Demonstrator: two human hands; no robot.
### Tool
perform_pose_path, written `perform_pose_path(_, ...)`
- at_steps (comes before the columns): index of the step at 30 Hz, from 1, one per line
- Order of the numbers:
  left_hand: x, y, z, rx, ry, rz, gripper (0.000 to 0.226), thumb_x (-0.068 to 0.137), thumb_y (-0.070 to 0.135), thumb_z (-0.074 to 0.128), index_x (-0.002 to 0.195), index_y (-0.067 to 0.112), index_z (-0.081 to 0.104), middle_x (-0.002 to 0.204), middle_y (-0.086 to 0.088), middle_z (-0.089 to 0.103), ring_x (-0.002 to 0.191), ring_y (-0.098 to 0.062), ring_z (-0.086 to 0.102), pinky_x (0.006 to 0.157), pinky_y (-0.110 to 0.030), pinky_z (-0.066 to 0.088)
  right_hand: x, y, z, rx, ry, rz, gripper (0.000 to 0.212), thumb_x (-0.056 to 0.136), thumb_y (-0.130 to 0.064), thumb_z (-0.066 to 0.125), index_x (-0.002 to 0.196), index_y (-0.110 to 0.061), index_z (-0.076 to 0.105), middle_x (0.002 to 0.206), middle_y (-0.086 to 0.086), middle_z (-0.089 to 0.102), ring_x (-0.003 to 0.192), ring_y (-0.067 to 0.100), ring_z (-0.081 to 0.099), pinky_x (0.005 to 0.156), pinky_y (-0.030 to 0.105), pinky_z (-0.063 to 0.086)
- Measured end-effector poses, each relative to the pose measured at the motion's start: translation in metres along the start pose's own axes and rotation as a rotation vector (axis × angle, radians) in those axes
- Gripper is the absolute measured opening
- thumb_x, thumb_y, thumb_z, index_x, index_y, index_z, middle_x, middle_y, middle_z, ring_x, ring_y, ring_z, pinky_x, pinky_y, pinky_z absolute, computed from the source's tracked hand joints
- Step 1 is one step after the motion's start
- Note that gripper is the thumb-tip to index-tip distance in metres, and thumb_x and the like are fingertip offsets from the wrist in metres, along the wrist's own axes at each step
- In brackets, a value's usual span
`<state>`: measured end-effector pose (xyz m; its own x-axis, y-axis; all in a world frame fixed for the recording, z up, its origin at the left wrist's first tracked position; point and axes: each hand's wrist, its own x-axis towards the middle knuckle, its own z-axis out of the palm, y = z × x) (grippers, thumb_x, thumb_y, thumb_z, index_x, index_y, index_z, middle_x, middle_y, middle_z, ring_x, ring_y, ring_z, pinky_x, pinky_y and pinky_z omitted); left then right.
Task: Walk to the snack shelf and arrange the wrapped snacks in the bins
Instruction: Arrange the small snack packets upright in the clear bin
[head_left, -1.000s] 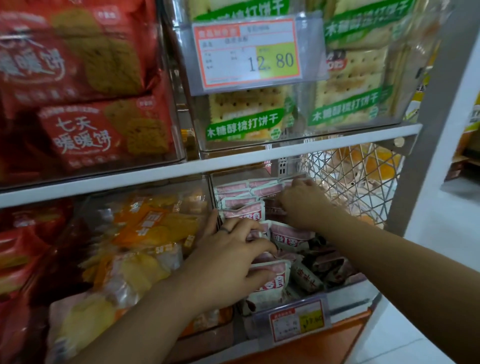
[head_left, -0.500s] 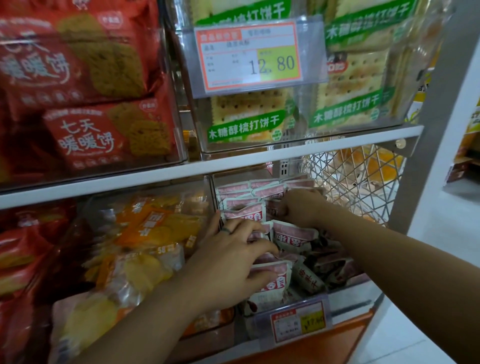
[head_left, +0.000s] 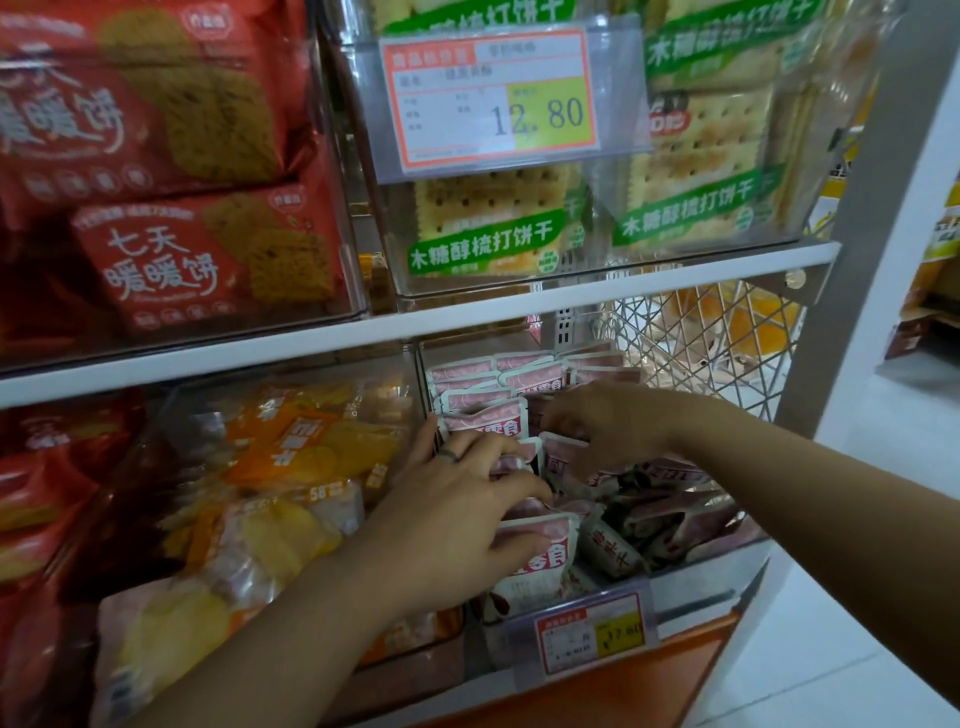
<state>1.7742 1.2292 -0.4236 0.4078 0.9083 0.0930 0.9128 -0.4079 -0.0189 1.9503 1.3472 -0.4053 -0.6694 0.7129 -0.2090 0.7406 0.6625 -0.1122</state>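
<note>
Fingers (head_left: 511, 486) of the left hand (head_left: 447, 525) curl round pink packets (head_left: 488, 421); the right hand (head_left: 608, 426) digs among them, grip hidden. Back rows (head_left: 524, 374) look done; the front heap (head_left: 649, 525) wants sorting.

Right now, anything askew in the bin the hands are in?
Yes. In the bin, the back packets stand upright in neat rows, but the front-right packets lie toppled on their sides in a loose heap. The left hand grips the middle packets; the right hand has its fingers buried among them.
</note>
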Motion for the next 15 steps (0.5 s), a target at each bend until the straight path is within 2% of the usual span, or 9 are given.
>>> perform_pose_path(1,0.000,0.000,0.000,0.000,0.003,-0.001,0.060,0.078,0.072,0.015,0.127,0.049,0.041,0.143,0.019,0.025,0.135,-0.009,0.019,0.113,-0.047,-0.010,0.004,-0.001,0.006,-0.078,-0.012,-0.009,0.043,0.078,-0.028,0.069,0.117,-0.019,0.055,0.112,-0.001,0.059,0.100,0.017,0.054,0.083,0.033,0.046)
perform_pose_path(3,0.000,0.000,0.000,-0.001,0.006,0.000,0.061,0.078,0.072,0.015,0.127,0.048,0.042,0.143,0.018,0.026,0.135,-0.010,0.020,0.112,-0.047,-0.011,0.010,-0.004,0.015,-0.208,0.030,-0.052,0.050,0.078,-0.019,0.067,0.125,-0.020,0.051,0.118,0.005,0.059,0.104,0.023,0.055,0.075,0.027,0.040)
perform_pose_path(7,0.000,0.000,0.000,-0.003,-0.005,-0.001,0.060,0.078,0.072,0.014,0.127,0.050,0.040,0.144,0.020,0.024,0.135,-0.009,0.019,0.112,-0.047,-0.013,0.014,-0.003,0.009,-0.252,0.135,-0.106,0.039,0.081,-0.009,0.062,0.118,-0.017,0.056,0.115,0.008,0.061,0.106,0.026,0.056,0.074,0.026,0.032)
perform_pose_path(12,0.001,0.000,-0.001,0.003,-0.005,0.001,0.062,0.076,0.073,0.011,0.126,0.050,0.040,0.141,0.019,0.028,0.134,-0.010,0.023,0.112,-0.047,-0.010,0.018,0.002,0.018,-0.372,0.233,-0.105,0.024,0.080,-0.014,0.063,0.104,-0.019,0.060,0.108,0.006,0.064,0.109,0.025,0.054,0.092,0.033,0.035)
perform_pose_path(15,0.000,0.001,-0.001,0.021,-0.011,-0.005,0.062,0.077,0.073,0.011,0.127,0.050,0.039,0.142,0.019,0.028,0.134,-0.009,0.024,0.111,-0.048,-0.009,0.019,0.009,0.014,-0.376,0.230,-0.059,0.035,0.081,-0.032,0.066,0.113,-0.024,0.059,0.115,0.006,0.063,0.113,0.026,0.053,0.095,0.035,0.035)
